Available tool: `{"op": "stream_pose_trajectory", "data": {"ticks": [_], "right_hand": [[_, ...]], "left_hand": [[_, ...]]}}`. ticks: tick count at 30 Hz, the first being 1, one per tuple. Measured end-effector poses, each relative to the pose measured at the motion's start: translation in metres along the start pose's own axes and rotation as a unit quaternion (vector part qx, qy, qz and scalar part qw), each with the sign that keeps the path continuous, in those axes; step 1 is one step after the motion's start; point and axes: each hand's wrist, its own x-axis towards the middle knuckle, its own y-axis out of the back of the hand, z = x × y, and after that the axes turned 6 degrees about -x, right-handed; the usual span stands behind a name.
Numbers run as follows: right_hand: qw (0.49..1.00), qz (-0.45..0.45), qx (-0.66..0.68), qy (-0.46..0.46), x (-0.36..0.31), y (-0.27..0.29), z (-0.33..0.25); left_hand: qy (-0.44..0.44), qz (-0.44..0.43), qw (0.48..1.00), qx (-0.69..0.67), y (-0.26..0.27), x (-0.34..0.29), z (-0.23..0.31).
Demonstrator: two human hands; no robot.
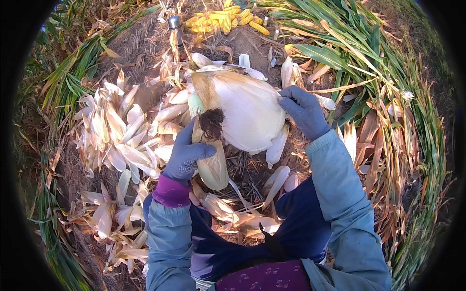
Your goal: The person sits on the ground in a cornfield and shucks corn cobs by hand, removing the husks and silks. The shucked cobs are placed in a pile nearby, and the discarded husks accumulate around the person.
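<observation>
My left hand, in a grey glove, is closed around an ear of corn still wrapped in its pale husk, with the thumb lying across it. A tuft of dark brown silk sticks out beside the fingers. From the ear a broad, whitish husk leaf spreads to the right, partly pulled away. Its right edge is pinched between the fingers and thumb of my right hand, also gloved in grey. The kernels inside the ear are hidden from view.
A heap of bare yellow corn cobs lies at the far side, beside a dark-capped bottle. Stripped husks cover the ground at left. Green and dry stalks are piled along the right. My bent legs frame the near ground.
</observation>
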Motion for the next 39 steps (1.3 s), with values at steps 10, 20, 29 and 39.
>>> {"op": "stream_pose_trajectory", "data": {"ticks": [10, 20, 29, 39], "right_hand": [[0.997, 0.057, -0.051, 0.015, 0.001, 0.005, 0.0], [1.0, -0.015, -0.005, 0.0, 0.0, 0.007, 0.007], [0.967, -0.189, 0.017, -0.17, 0.001, -0.012, 0.033], [0.98, 0.185, -0.066, 0.015, 0.015, -0.012, 0.025]], "left_hand": [[-0.019, 0.031, 0.999, -0.037, -0.008, 0.006, -0.009], [-0.036, 0.018, 0.998, -0.051, -0.011, 0.006, -0.007], [-0.076, 0.019, 0.973, -0.218, -0.005, 0.0, -0.011], [-0.09, 0.103, 0.977, -0.165, 0.006, -0.001, -0.005]]}}
